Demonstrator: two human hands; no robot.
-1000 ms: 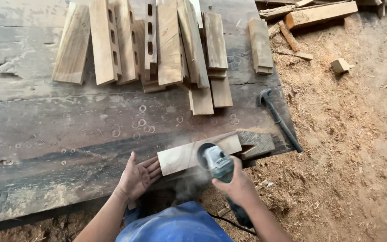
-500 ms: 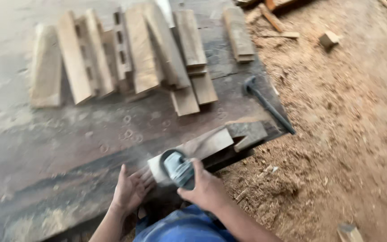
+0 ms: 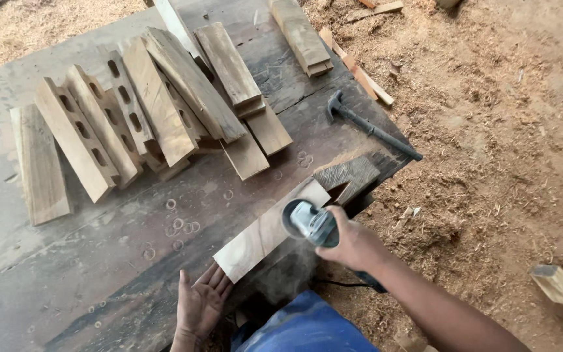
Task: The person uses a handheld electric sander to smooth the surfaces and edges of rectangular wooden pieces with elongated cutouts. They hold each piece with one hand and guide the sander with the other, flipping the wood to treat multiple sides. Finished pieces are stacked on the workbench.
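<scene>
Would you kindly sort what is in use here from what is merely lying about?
In use: right hand gripping the angle grinder; left hand steadying the wood block.
Lying about: hammer; slotted wood pieces; offcut on the sawdust.

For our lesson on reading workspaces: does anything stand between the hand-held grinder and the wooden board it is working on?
Nothing visible does. The right hand holds the grinder right at the long edge of the wooden board, with only a haze of dust beside it. The left hand braces the board's near end. The hammer lies apart on the workbench.

Angle grinder (image 3: 311,221) against wooden block (image 3: 272,229), hammer (image 3: 371,127) nearby.
</scene>
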